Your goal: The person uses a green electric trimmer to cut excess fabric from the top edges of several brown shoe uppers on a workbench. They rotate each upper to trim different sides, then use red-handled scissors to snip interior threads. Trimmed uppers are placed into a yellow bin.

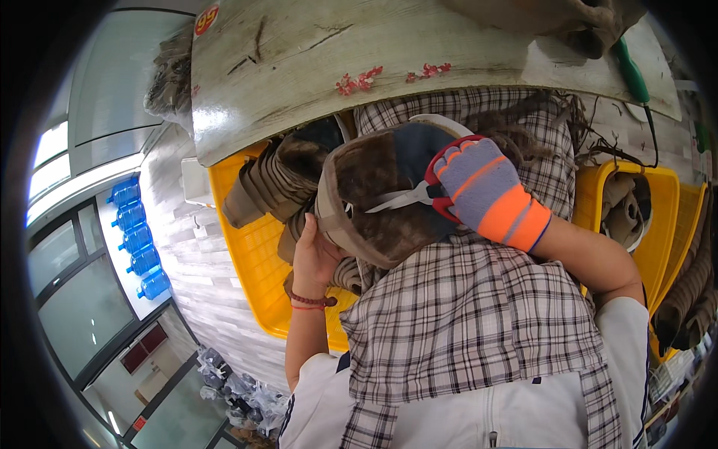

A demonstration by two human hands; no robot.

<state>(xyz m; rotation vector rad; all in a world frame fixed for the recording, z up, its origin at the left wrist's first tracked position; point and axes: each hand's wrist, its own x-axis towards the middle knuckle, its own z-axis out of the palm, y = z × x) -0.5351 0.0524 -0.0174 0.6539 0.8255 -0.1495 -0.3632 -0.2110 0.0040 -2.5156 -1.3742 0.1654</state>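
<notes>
My right hand (482, 187) wears a purple and orange knit glove and is closed on red-handled scissors (419, 196), whose blades point left across a brown boot upper (374, 202). My bare left hand (313, 251), with a red bead bracelet at the wrist, grips the left edge of that boot upper. The piece rests over my lap, which a checked cloth (464, 314) covers.
A worn wooden table (374, 60) lies ahead. Under it a yellow crate (254, 254) holds several brown boot uppers at my left. Another yellow crate (666, 224) with more pieces stands at my right. A green-handled tool (633, 75) lies on the table's right edge.
</notes>
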